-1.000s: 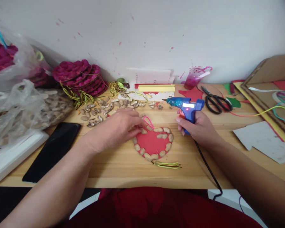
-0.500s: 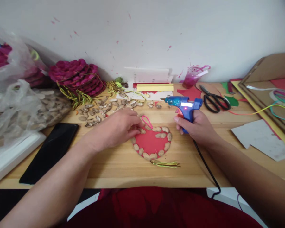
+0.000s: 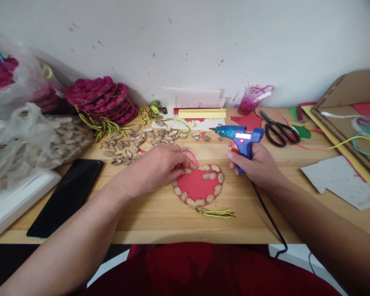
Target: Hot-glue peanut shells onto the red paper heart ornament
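A red heart-shaped piece point(image 3: 197, 185) lies on the table, edged with peanut shells point(image 3: 200, 202). It has a pink loop point(image 3: 191, 157) at the top and a yellow-green tassel point(image 3: 217, 213) at the bottom tip. My left hand point(image 3: 168, 164) is over the heart's upper left edge, fingers curled and closed on a peanut shell point(image 3: 187, 170), which they partly cover. To the right, my right hand point(image 3: 255, 162) grips a blue glue gun point(image 3: 245, 139) by its handle, nozzle pointing left, above the table. A small red light glows on the gun.
Loose peanut shells point(image 3: 123, 144) lie behind my left hand. At left are a black phone point(image 3: 66, 197), a plastic bag point(image 3: 33, 139) of shells and stacked magenta pieces point(image 3: 100, 98). Scissors point(image 3: 277, 129), a stained cup point(image 3: 249, 100) and cardboard point(image 3: 351, 90) are behind and right. The gun's cord point(image 3: 269, 218) hangs over the front edge.
My left hand has shifted slightly right and its fingertips have moved along the heart's upper left edge. My right hand holds the glue gun as before. The whole view has shifted a little.
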A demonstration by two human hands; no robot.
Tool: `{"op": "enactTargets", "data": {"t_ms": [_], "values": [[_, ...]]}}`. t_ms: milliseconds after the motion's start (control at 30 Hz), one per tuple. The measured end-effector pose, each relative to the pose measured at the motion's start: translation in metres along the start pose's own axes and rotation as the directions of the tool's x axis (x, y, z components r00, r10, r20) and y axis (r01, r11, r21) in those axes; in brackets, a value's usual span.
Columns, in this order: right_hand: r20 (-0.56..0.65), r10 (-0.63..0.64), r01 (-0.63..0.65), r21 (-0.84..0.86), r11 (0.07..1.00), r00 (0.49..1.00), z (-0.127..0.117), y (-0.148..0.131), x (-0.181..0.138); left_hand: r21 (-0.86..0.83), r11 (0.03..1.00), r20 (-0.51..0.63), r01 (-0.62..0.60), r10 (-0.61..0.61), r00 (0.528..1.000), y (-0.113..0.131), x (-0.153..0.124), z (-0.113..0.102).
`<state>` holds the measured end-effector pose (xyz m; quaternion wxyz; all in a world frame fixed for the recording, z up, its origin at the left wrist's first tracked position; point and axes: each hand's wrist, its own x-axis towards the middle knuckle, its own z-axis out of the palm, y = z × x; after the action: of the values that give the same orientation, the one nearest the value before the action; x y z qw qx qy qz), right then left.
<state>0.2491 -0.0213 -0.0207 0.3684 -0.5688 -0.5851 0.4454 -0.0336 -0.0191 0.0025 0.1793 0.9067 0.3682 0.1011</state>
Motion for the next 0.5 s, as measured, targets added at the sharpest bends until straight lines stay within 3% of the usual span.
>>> {"op": "enactTargets", "data": {"t_ms": [200, 500], "values": [[-0.003, 0.016, -0.016, -0.01, 1.0, 1.0, -0.001, -0.002, 0.0, 0.003, 1.0, -0.028, -0.021, 0.021, 0.999, -0.002, -0.001, -0.002], [-0.012, 0.042, -0.041, 0.028, 0.999, 0.999, 0.0, 0.0, -0.001, 0.129, 0.991, -0.27, -0.02, 0.054, 0.961, -0.013, -0.008, -0.015]]}}
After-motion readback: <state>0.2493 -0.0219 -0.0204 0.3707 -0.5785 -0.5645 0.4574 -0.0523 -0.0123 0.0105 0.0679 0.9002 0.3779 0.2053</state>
